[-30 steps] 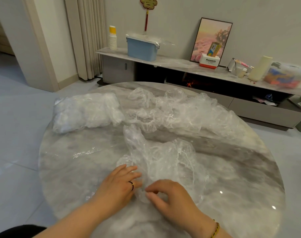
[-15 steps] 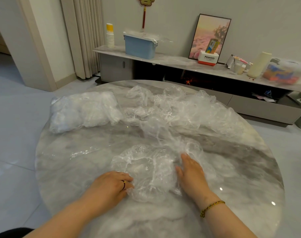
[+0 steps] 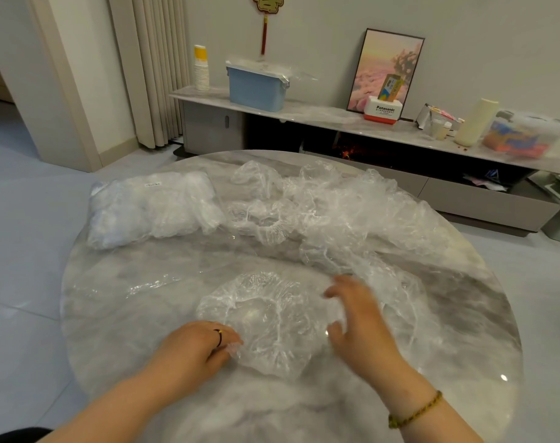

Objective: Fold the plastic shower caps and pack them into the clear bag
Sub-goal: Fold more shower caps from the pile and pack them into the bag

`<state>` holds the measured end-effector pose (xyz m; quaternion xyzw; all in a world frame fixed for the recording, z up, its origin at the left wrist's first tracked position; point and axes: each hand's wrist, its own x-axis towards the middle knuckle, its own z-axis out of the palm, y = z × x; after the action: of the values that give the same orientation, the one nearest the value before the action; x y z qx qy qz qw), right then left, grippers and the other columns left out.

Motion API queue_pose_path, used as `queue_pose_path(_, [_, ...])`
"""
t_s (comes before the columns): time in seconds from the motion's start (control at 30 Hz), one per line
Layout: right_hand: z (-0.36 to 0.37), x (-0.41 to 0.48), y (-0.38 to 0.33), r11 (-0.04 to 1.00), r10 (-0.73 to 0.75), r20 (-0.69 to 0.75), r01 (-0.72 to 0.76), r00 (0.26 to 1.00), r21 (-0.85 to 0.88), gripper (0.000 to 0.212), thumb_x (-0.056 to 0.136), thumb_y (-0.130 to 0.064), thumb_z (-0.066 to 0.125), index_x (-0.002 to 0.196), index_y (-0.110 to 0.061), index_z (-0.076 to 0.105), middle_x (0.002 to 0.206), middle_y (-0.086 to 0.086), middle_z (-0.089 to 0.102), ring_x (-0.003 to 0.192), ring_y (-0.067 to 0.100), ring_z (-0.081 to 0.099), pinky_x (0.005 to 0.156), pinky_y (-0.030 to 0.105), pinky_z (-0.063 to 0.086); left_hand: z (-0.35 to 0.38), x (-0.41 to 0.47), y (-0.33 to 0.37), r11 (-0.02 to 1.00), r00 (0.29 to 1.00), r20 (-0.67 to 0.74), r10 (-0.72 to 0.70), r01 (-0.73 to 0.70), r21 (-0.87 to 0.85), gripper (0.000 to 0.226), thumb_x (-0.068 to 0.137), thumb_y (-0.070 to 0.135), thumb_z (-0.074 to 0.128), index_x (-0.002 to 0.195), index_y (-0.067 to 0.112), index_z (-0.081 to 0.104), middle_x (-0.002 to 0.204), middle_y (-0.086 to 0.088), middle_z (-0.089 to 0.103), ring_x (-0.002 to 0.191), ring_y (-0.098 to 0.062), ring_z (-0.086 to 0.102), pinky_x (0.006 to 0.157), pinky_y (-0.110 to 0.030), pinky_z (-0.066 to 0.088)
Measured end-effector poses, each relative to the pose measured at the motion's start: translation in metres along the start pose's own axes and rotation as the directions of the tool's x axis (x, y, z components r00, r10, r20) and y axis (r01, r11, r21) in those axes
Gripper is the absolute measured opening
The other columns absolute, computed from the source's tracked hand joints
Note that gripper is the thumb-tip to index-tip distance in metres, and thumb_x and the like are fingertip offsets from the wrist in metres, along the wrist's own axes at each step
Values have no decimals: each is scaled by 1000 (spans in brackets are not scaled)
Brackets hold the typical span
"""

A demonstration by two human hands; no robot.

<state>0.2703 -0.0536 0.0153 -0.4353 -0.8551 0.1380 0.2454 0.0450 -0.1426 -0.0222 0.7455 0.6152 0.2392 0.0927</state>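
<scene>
The left hand (image 3: 201,346) pinches the near edge of a cap (image 3: 272,318) lying spread out on the table (image 3: 118,314), the right hand (image 3: 358,324) has spread fingers at its other side, and the bag (image 3: 150,209) sits far back on the left.

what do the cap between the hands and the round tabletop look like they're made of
The shower cap looks like thin clear plastic film: see-through, crinkled and glinting, with a gathered rim that is probably elastic. The tabletop looks like polished grey-white marble or a marble-look slab, given its cloudy veining and glossy reflections. Whether it is real stone or an imitation cannot be told.
</scene>
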Motion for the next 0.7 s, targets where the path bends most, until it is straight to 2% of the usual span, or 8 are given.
queue_pose_path(0.1, [25,-18,-15,958,-233,316,273,920,-88,55,64,-39,47,116,-21,51,118,0,63,110,18,60,99,27,32,3,-8,-5,982,982,55,-180,182,-48,56,74,48,26,110,32,65,113,21,62,105,0,55,78,-2,34])
queue_pose_path(0.17, [39,-20,-16,968,-221,356,249,908,-33,52,64,-44,41,105,-20,61,101,-3,69,96,16,65,98,28,40,0,-10,-5,943,951,146,-274,296,-155,38,80,48,36,100,38,68,103,14,67,98,-3,59,83,-13,41])
queue_pose_path(0.23, [39,-15,-21,988,-153,319,153,935,25,43,76,-41,38,95,-16,66,96,-1,68,91,17,62,90,22,46,-5,-11,-3,880,925,170,-341,378,-288,19,82,40,55,70,49,66,85,12,69,82,-2,60,80,-19,44])
queue_pose_path(0.33, [36,-10,-17,996,-82,275,70,958,53,30,91,-34,43,99,-14,64,99,-2,66,84,8,53,73,16,37,-9,-12,-6,763,879,210,-428,476,-437,31,86,17,63,57,30,64,67,3,67,66,-1,60,73,-21,47])
queue_pose_path(0.47, [30,-10,-22,991,-136,444,127,885,50,83,57,-76,28,118,-26,55,117,-13,55,105,3,46,86,13,27,-15,-10,1,696,858,206,-471,505,-511,36,89,7,58,54,17,59,52,1,63,52,-4,56,60,-15,44])
queue_pose_path(0.57, [37,-13,-21,963,-223,444,266,868,-36,78,57,-71,31,114,-24,55,115,-11,51,108,8,42,85,10,22,-13,-7,6,696,843,144,-518,514,-502,34,90,10,58,56,12,53,42,4,57,38,-1,48,47,-10,36])
queue_pose_path(0.63, [41,-13,-24,977,-204,318,213,926,4,46,76,-56,33,84,-19,59,84,-9,56,85,12,48,78,12,27,-12,-7,6,726,827,75,-557,529,-440,31,89,16,59,59,16,53,43,7,58,37,-1,50,48,-12,38])
queue_pose_path(0.7, [42,-10,-24,996,-83,293,69,952,58,31,91,-34,40,65,-18,45,62,-10,42,64,10,38,68,10,29,-13,-6,8,734,806,10,-591,543,-409,23,88,22,60,66,23,55,51,9,58,38,-3,53,50,-14,40])
